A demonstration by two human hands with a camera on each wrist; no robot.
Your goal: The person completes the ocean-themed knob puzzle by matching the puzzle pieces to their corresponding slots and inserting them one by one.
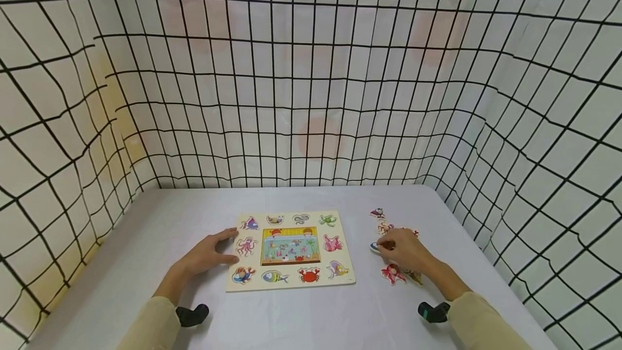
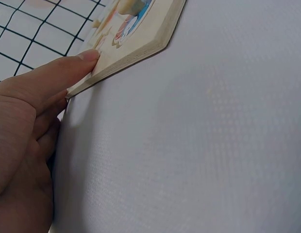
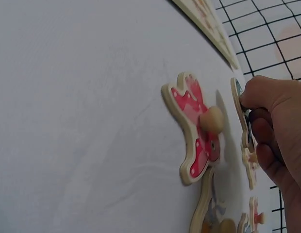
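Observation:
My left hand (image 1: 209,253) lies at the left edge of a wooden knob puzzle board (image 1: 290,217), fingers spread. In the left wrist view its thumb (image 2: 87,56) rests on the edge of the board. The board has pictured sea animals round a central aquarium scene. On the right, my right hand (image 1: 405,250) pinches a blue-and-white wooden puzzle piece (image 3: 236,92) between thumb and fingers, which cover most of it. Just below that hand lies a pink starfish-like puzzle piece (image 1: 392,274) with a round wooden knob.
More loose puzzle pieces lie round the right hand, among them a small dark-and-red piece (image 1: 377,213) farther back and a brownish one (image 1: 415,276) beside the pink one. A white table (image 1: 291,323) carries everything, with black-gridded cloth walls (image 1: 301,96) round its back and sides.

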